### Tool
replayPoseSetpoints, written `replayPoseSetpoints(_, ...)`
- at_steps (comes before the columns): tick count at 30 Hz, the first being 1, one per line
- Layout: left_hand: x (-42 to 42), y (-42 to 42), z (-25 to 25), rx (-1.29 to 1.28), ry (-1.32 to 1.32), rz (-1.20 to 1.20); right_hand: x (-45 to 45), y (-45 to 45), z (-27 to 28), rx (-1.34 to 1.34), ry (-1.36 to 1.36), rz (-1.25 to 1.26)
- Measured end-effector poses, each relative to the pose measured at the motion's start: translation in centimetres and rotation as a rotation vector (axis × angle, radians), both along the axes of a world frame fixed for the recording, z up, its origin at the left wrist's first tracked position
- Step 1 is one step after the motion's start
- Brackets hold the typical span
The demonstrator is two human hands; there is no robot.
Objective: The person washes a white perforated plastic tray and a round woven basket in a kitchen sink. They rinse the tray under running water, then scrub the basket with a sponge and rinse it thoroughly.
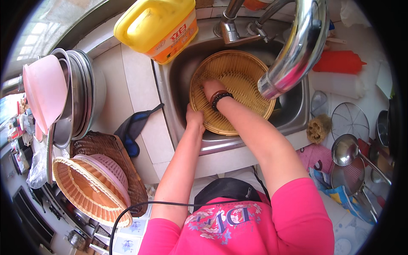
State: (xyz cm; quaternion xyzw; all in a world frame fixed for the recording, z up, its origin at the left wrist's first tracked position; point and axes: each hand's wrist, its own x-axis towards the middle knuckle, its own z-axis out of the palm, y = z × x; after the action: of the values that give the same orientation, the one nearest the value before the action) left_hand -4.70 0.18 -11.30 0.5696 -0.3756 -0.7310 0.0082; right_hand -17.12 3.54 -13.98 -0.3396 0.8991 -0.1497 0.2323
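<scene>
A round woven bamboo basket [242, 79] lies tilted in the stainless steel sink [178, 79], its hollow side facing up. My left hand [195, 119] grips its rim at the near left, with the fingers partly hidden behind the edge. My right hand [213, 89], with a brown bangle and a dark beaded bracelet at the wrist, reaches into the basket and touches the weave on its left side. The fingers of that hand are hard to make out, so whether they hold anything does not show. A chrome faucet spout [271, 86] hangs over the basket's right edge.
A yellow detergent jug [159, 28] stands at the sink's back left corner. Leftward are a dark cloth [134, 127], stacked metal basins [81, 92] and wicker baskets [92, 191]. On the right lie a loofah [318, 129], a wire skimmer [350, 119], a ladle [345, 149] and a red bottle [338, 62].
</scene>
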Motion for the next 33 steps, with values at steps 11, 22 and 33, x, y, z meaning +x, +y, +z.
replayPoseSetpoints(11,0.0,0.0,-0.6,-0.011,-0.010,0.028,1.1,1.2,-1.1,-0.113,0.007,-0.066)
replayPoseSetpoints(22,0.4,-0.1,-1.1,-0.053,0.030,0.054,-0.1,1.4,-3.3,-0.153,0.158,-0.037)
replayPoseSetpoints(33,0.1,0.0,-1.4,-0.041,0.024,0.074,1.7,0.9,1.3,-0.184,-0.053,-0.033)
